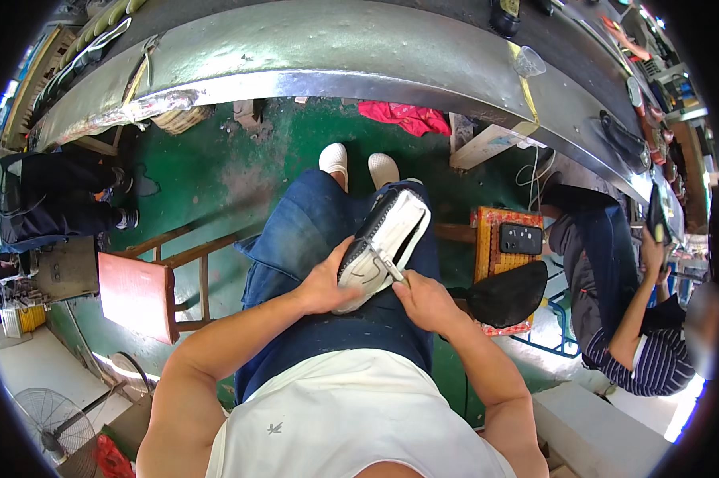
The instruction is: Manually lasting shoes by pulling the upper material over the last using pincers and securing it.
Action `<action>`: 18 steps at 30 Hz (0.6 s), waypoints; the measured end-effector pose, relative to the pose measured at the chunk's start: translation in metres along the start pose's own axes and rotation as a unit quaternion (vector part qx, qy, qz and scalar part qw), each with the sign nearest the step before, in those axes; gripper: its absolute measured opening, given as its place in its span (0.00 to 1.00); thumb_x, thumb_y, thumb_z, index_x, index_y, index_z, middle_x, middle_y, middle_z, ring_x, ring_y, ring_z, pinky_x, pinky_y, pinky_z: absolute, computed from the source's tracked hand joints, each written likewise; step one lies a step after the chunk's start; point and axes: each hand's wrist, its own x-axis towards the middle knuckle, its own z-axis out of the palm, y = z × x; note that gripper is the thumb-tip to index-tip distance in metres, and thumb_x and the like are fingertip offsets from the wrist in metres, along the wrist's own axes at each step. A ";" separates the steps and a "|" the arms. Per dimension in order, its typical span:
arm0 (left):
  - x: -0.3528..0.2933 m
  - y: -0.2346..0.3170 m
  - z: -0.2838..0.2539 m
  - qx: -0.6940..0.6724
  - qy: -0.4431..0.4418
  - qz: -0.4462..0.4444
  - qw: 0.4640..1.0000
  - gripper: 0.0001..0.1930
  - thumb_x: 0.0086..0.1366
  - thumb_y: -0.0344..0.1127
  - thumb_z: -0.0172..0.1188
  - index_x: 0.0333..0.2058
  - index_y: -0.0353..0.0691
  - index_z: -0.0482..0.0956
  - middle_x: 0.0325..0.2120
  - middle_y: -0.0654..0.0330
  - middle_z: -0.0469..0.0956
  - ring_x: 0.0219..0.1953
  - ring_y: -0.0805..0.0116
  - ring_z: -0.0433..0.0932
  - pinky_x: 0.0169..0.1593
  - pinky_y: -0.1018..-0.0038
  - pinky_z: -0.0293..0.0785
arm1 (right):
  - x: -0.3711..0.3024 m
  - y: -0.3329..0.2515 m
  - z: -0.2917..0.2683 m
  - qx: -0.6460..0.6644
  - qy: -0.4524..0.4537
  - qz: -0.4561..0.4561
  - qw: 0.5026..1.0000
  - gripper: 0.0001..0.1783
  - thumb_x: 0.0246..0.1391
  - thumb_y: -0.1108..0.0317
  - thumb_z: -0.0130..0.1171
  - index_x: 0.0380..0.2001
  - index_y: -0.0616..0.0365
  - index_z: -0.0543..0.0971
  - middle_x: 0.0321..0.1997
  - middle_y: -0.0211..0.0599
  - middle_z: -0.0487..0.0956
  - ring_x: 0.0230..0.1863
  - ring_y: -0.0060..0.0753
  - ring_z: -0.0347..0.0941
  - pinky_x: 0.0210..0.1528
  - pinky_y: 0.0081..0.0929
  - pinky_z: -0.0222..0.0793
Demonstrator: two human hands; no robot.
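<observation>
Across my lap lies a black and white shoe (405, 217), tilted, with a dark toothed-looking edge and a pale heel half. My left hand (329, 280) is wrapped around its left side near the lower end, thumb on the upper face. In my closed right hand (426, 301) is a short slim tool with a pale, metallic-looking shaft (392, 268). Its tip meets the shoe near the middle; the kind of tool is too small to tell. Thin dark lines show on the shoe's pale part beside the tip.
Ahead runs a long metal-edged bench (296, 84). A wooden stool (140, 295) stands at left. On my right, a patterned stool (491, 227) bears a phone (520, 238) and a black rounded thing (507, 295). A co-worker (654, 334) sits beyond. Red cloth (407, 117) lies under the bench.
</observation>
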 end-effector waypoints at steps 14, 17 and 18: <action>0.020 0.142 -0.110 -0.279 0.080 0.238 0.927 0.47 0.54 0.21 0.74 0.67 0.41 0.54 0.44 0.50 0.81 0.47 0.67 0.81 0.51 0.70 0.78 | -0.049 0.045 0.009 0.446 0.106 0.098 0.883 0.19 0.69 0.59 0.54 0.51 0.66 0.74 0.36 0.33 0.80 0.35 0.24 0.77 0.39 0.26 0.74; 0.069 0.134 -0.084 -0.259 0.062 0.104 0.958 0.40 0.59 0.32 0.74 0.65 0.36 0.60 0.44 0.49 0.81 0.47 0.66 0.80 0.50 0.71 0.78 | -0.051 0.035 0.007 0.486 0.121 0.088 0.861 0.16 0.65 0.65 0.56 0.49 0.64 0.75 0.36 0.31 0.80 0.36 0.23 0.77 0.40 0.25 0.73; 0.091 0.115 -0.070 -0.195 0.077 0.063 0.976 0.37 0.61 0.36 0.73 0.63 0.34 0.63 0.44 0.48 0.81 0.47 0.66 0.80 0.50 0.71 0.78 | -0.052 0.035 0.006 0.486 0.122 0.088 0.861 0.16 0.65 0.65 0.56 0.49 0.64 0.75 0.36 0.31 0.80 0.36 0.23 0.77 0.40 0.25 0.73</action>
